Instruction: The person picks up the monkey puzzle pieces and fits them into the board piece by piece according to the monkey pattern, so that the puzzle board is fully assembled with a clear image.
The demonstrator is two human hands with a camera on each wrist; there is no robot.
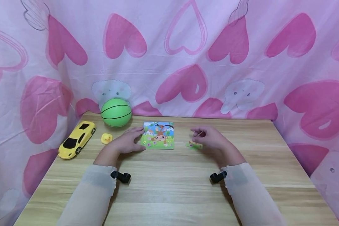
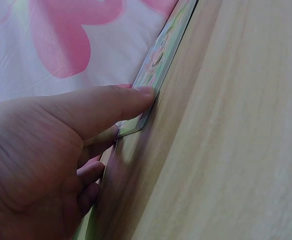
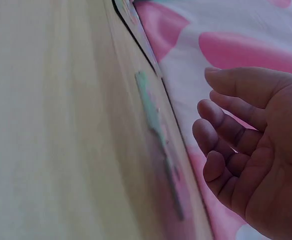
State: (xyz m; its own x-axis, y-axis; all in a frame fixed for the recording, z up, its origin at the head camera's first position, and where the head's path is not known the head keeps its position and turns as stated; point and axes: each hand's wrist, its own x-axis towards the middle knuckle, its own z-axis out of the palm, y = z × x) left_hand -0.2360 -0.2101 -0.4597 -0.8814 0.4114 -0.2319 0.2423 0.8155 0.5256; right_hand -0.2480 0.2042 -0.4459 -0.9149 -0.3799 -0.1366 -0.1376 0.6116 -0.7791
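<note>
A flat puzzle board [image 1: 161,138] printed with a cartoon monkey hanging from a branch lies on the table. My left hand [image 1: 128,140] rests at its left side, fingers mostly straight. In the left wrist view, the thumb of that hand [image 2: 61,135] touches the board [image 2: 158,65] near its corner. To the right lies a thin green puzzle piece [image 1: 191,145] with an uneven outline, partly hidden below my right hand [image 1: 210,137]. The right wrist view has this piece [image 3: 153,120] flat on the wood, apart from the loosely curled, empty fingers of the right hand [image 3: 258,145].
A green ball [image 1: 116,113] with black lines sits at the back left. In front of it is a small yellow rubber duck [image 1: 106,138], and a yellow toy car [image 1: 77,140] stands near the table's left edge. A pink heart-patterned cloth [image 1: 180,62] hangs behind the wooden table [image 1: 164,188].
</note>
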